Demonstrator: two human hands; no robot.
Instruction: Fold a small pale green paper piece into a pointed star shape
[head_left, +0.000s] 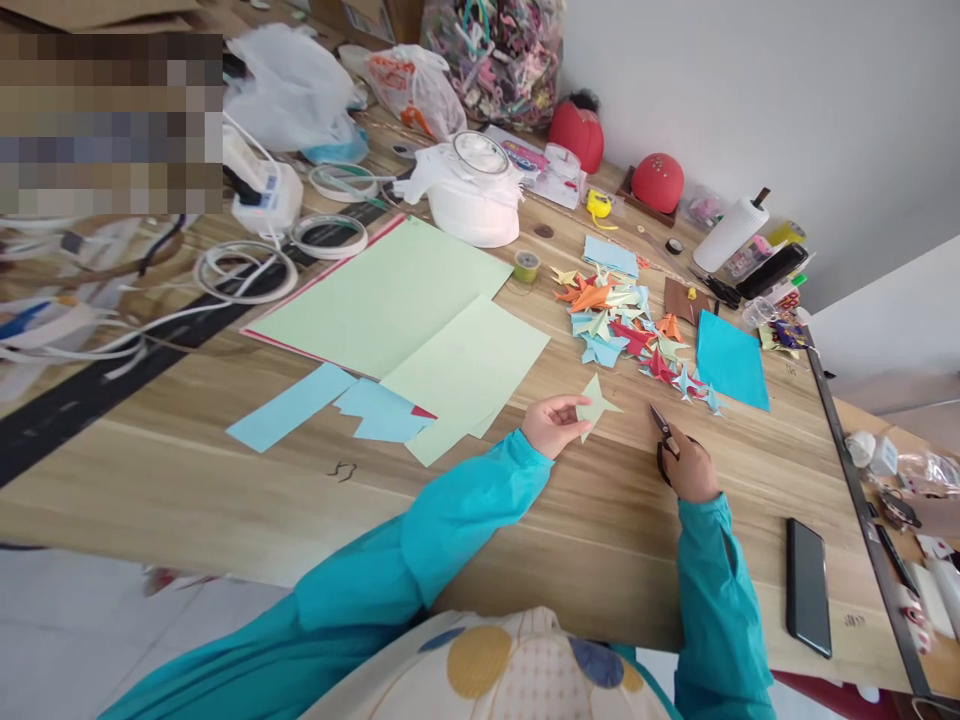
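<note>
Pinched in my left hand [559, 424] is a pale green paper star [597, 406] with pointed arms, held just above the wooden table. My right hand [690, 466] grips a pair of dark-handled scissors [661, 424], whose blades point up and left toward the star without touching it. Beyond both hands lies a pile of folded paper stars [636, 335] in orange, red, blue and pale green. To the left of my left hand are pale green paper sheets [472, 360], light blue paper scraps [382, 410] and a blue paper strip [289, 408].
A black phone [808, 588] lies near the right edge. Bright blue paper [733, 360] sits right of the pile. Farther back are a yellow tape measure [598, 204], a red pincushion [657, 182], a white plastic bag [472, 200] and coiled cables [244, 272]. A power strip [268, 198] stands left.
</note>
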